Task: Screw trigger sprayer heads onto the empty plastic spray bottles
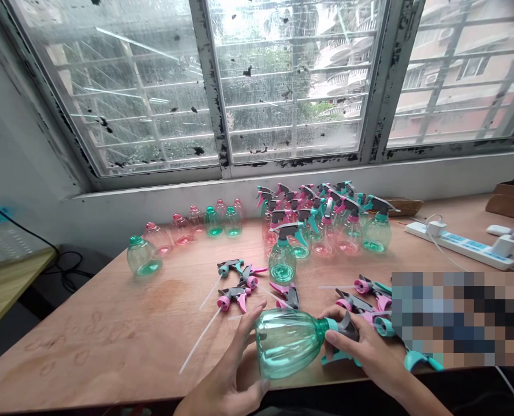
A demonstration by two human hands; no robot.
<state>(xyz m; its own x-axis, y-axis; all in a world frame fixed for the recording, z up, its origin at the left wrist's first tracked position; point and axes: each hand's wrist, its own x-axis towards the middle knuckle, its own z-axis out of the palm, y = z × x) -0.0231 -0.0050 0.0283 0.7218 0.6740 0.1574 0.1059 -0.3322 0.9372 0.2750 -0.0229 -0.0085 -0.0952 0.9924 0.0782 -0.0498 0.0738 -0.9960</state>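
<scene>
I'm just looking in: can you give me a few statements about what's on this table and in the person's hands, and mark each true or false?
1. The left hand cradles a green bottle lying on its side. True.
2. The right hand grips the spray head at the bottle's neck. True.
3. The bottles with no tops stand right of the finished ones. False: they stand to the left, toward the wall.
4. Loose spray heads lie on the table. True.
5. The power strip lies at the table's left edge. False: it is on the right.
</scene>
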